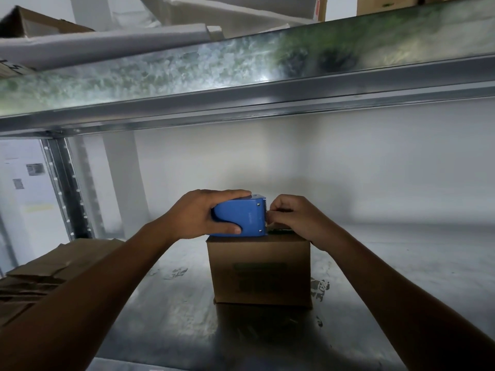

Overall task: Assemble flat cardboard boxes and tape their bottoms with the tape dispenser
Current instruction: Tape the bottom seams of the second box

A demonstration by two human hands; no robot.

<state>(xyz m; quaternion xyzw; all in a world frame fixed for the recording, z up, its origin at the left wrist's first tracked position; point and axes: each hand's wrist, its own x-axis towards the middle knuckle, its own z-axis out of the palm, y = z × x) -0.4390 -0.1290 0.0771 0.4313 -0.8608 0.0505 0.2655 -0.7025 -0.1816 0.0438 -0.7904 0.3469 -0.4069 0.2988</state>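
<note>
Atop the formed box (259,269), your left hand (198,214) grips the tape dispenser (241,218), right hand (292,218) pinching at its blade end; taping seems unfinished.

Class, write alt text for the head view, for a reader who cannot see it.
A left hand grips a blue tape dispenser atop a cardboard box on a metal shelf; the right hand pinches at its toothed end.
</note>
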